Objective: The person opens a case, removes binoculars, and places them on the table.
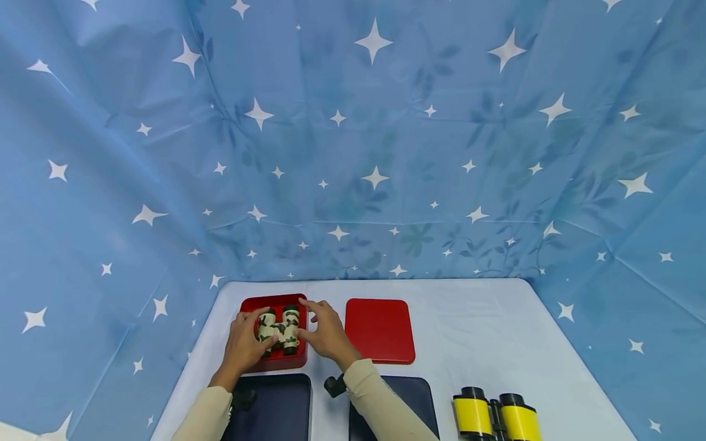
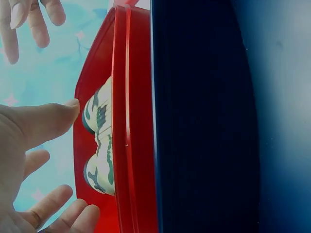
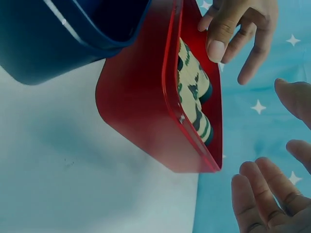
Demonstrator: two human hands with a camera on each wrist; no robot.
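A pair of camouflage binoculars (image 1: pixel 290 331) lies inside a red box (image 1: pixel 281 363) at the table's back left. My left hand (image 1: pixel 242 343) is over the box's left side and my right hand (image 1: pixel 329 334) over its right side. In the left wrist view the left thumb and fingers (image 2: pixel 46 121) are spread, apart from the binoculars (image 2: pixel 103 172). The right wrist view shows the right hand (image 3: pixel 277 204) with fingers extended, clear of the red box (image 3: pixel 141 111). Neither hand holds anything.
A flat red lid (image 1: pixel 380 331) lies right of the red box. In front stand a dark blue box (image 1: pixel 276 410) and a dark blue flat piece (image 1: pixel 410 395), partly under the right sleeve. Yellow and black binoculars (image 1: pixel 472 416) are at the front right. A blue starry curtain (image 1: pixel 375 141) hangs behind.
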